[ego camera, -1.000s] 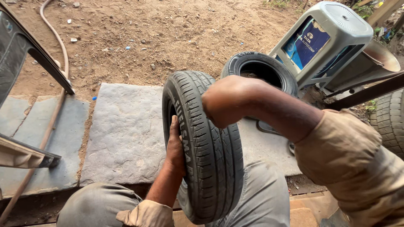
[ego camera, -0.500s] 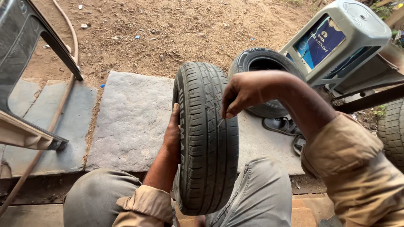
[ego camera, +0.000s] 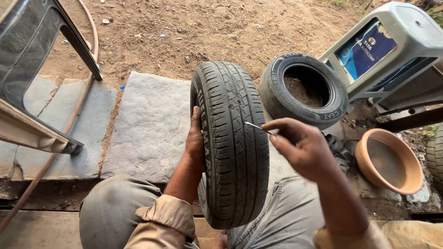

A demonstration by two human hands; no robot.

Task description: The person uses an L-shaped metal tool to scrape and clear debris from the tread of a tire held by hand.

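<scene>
1 clay bowl (ego camera: 390, 161) (muddy water inside)

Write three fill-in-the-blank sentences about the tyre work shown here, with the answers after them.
1. The left hand steadies the upright tyre by its ____.
2. The right hand holds a thin metal ____ pointed at the tread.
3. The second tyre lying behind has ____ inside it.
4. The round clay bowl sits on the person's ____ side.

Answers: sidewall; probe; dirt; right
</scene>
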